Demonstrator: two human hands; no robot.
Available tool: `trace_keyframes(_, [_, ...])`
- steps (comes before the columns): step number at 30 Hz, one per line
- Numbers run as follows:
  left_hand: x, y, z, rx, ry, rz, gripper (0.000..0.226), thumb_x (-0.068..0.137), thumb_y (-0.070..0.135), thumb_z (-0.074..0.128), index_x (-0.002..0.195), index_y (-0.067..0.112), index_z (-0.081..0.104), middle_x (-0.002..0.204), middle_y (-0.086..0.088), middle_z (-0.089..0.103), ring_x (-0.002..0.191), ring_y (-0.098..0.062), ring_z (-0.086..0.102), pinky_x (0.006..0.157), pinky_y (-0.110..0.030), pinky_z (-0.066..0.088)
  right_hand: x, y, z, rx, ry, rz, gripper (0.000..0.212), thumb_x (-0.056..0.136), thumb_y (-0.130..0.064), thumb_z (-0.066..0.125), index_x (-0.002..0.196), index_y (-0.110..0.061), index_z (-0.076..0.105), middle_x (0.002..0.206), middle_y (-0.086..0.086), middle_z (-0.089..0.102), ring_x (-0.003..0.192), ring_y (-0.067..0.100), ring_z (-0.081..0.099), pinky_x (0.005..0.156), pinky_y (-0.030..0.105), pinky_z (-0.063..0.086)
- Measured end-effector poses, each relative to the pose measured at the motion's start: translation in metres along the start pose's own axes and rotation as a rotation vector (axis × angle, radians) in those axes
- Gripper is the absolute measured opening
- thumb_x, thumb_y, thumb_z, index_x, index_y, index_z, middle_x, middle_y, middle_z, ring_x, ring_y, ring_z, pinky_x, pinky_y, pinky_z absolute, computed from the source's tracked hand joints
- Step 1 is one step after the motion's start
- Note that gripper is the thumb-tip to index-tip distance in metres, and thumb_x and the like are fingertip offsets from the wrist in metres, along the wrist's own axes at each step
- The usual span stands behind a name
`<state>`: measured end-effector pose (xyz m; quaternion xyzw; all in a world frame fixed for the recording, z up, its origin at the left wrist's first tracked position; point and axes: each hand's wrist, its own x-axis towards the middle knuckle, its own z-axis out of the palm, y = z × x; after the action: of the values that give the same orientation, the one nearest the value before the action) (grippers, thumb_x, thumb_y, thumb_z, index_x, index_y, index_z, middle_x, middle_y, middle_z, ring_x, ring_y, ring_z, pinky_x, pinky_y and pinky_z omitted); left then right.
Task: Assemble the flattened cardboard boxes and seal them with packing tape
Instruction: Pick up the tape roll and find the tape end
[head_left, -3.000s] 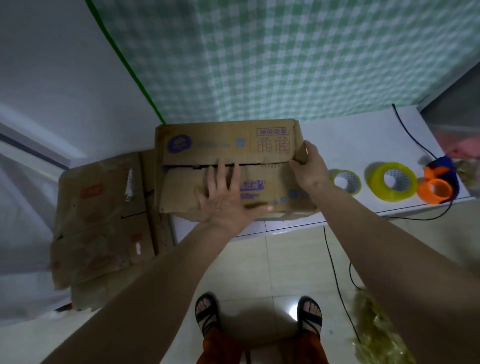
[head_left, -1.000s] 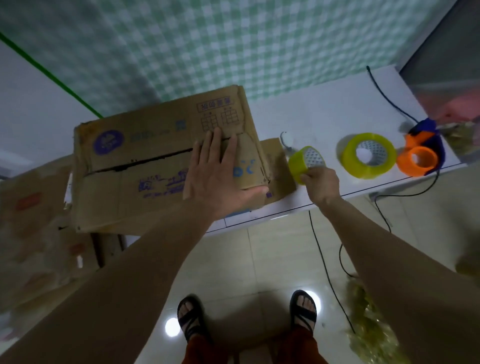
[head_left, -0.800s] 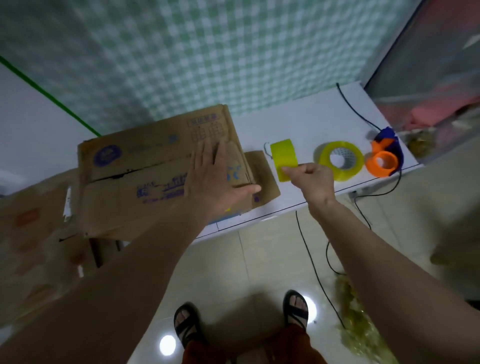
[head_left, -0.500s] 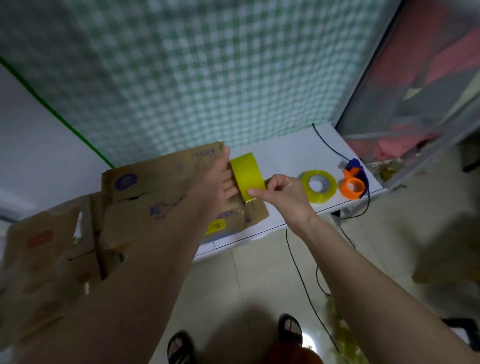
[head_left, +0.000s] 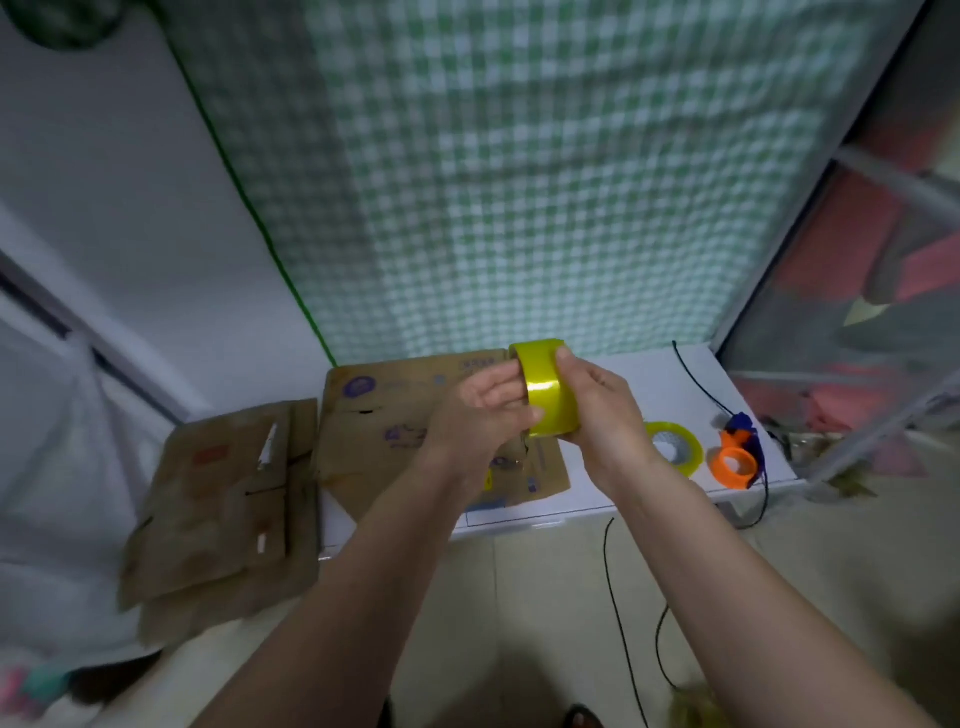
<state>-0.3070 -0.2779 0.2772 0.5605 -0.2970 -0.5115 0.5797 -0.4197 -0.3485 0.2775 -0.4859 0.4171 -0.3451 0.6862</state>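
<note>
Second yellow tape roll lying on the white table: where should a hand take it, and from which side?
Take the spare tape roll by its rim from above. It lies flat with its core hole facing up, so fingers can hook into the hole with the thumb outside. The orange dispenser crowds its right side.

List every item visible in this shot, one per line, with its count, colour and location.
yellow-green packing tape roll: 1, yellow-green, held up between both hands above the box
brown cardboard box: 1, brown with purple print, on the white table behind the hands
second yellow tape roll: 1, yellow, lying flat on the table right of the hands
orange and blue tape dispenser: 1, orange and blue, near the table's right end
white table: 1, white, against the checked cloth
flattened cardboard sheets: a stack, count unclear, brown, left of the table
black cord: 1, black, hanging below the table
green checked cloth: 1, green and white, behind the table
left hand: 1, grips the held roll
right hand: 1, grips the held roll
</note>
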Motion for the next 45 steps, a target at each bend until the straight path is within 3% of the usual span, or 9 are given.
trace_keyframes(6, [-0.026, 0.016, 0.014, -0.040, 0.194, 0.062, 0.049, 0.073, 0.010, 0.072, 0.121, 0.010, 0.064, 0.112, -0.013, 0.070, 0.107, -0.032, 0.065, 0.098, -0.050, 0.049, -0.018, -0.024, -0.009, -0.086, -0.283, -0.042, 0.020, 0.098, -0.015, 0.047, 0.098, -0.014, 0.067, 0.092, 0.008, 0.068, 0.087, 0.020, 0.061, 0.091, 0.047, 0.049])
trace_keyframes(10, [-0.031, 0.031, 0.008, -0.172, 0.249, 0.073, 0.037, 0.082, 0.004, 0.069, 0.117, -0.006, 0.062, 0.096, -0.014, 0.070, 0.079, -0.020, 0.069, 0.068, -0.029, 0.057, -0.027, -0.026, -0.012, -0.137, -0.406, -0.082, 0.020, 0.092, -0.002, 0.055, 0.101, -0.013, 0.069, 0.091, 0.006, 0.073, 0.084, 0.018, 0.068, 0.077, 0.029, 0.055])
trace_keyframes(13, [-0.029, 0.044, 0.010, -0.207, 0.330, 0.032, 0.019, 0.089, 0.009, 0.064, 0.105, -0.002, 0.067, 0.088, -0.011, 0.071, 0.075, -0.019, 0.070, 0.063, -0.029, 0.057, -0.033, -0.031, -0.011, -0.044, -0.380, -0.059, 0.018, 0.087, 0.004, 0.060, 0.096, -0.008, 0.070, 0.093, 0.013, 0.074, 0.083, 0.028, 0.069, 0.074, 0.031, 0.059])
trace_keyframes(16, [-0.027, 0.046, 0.011, -0.056, 0.286, 0.096, 0.020, 0.090, 0.012, 0.065, 0.109, 0.005, 0.068, 0.104, -0.014, 0.072, 0.097, -0.029, 0.069, 0.083, -0.041, 0.057, -0.034, -0.035, -0.010, -0.055, -0.272, -0.094, 0.011, 0.086, -0.004, 0.064, 0.093, -0.009, 0.071, 0.087, 0.010, 0.074, 0.072, 0.032, 0.061, 0.058, 0.026, 0.055])
trace_keyframes(20, [-0.033, 0.041, 0.002, 0.230, 0.118, 0.237, 0.036, 0.080, -0.006, 0.071, 0.109, 0.014, 0.066, 0.097, 0.003, 0.073, 0.087, -0.006, 0.069, 0.075, -0.019, 0.054, -0.032, -0.041, 0.002, 0.052, -0.066, -0.093, 0.011, 0.085, -0.017, 0.066, 0.079, -0.008, 0.066, 0.071, 0.009, 0.066, 0.058, 0.025, 0.052, 0.043, 0.024, 0.043])
trace_keyframes(24, [-0.037, 0.041, -0.018, 0.326, 0.058, 0.320, 0.038, 0.077, -0.004, 0.074, 0.101, 0.025, 0.065, 0.092, 0.004, 0.073, 0.084, -0.006, 0.069, 0.075, -0.017, 0.053, -0.033, -0.040, 0.028, 0.098, 0.060, -0.068, 0.023, 0.085, -0.024, 0.068, 0.068, -0.010, 0.062, 0.056, 0.005, 0.055, 0.040, 0.014, 0.042, 0.039, 0.024, 0.035])
trace_keyframes(28, [-0.035, 0.050, -0.046, 0.311, 0.039, 0.328, 0.036, 0.077, 0.002, 0.076, 0.102, 0.026, 0.066, 0.076, 0.008, 0.071, 0.074, -0.005, 0.068, 0.071, -0.018, 0.053, -0.032, -0.033, 0.051, 0.132, -0.031, -0.097, 0.011, 0.085, -0.015, 0.066, 0.086, -0.004, 0.069, 0.068, 0.010, 0.060, 0.049, 0.015, 0.043, 0.039, 0.021, 0.033])
trace_keyframes(35, [-0.036, 0.064, -0.085, 0.094, 0.102, 0.247, 0.013, 0.089, 0.015, 0.066, 0.093, 0.027, 0.069, 0.081, 0.009, 0.075, 0.079, -0.009, 0.072, 0.067, -0.021, 0.055, -0.034, -0.018, 0.085, 0.031, -0.240, -0.181, 0.043, 0.078, 0.005, 0.067, 0.120, -0.007, 0.063, 0.095, 0.016, 0.063, 0.063, 0.015, 0.044, 0.046, 0.018, 0.036])
trace_keyframes(45, [-0.033, 0.069, -0.131, 0.208, -0.063, 0.270, 0.038, 0.082, -0.001, 0.070, 0.104, 0.030, 0.064, 0.096, -0.001, 0.072, 0.087, -0.011, 0.068, 0.079, -0.019, 0.054, -0.034, -0.013, 0.136, 0.082, 0.051, -0.076, 0.008, 0.083, -0.023, 0.069, 0.078, -0.016, 0.072, 0.073, 0.004, 0.062, 0.065, 0.015, 0.050, 0.049, 0.021, 0.037])
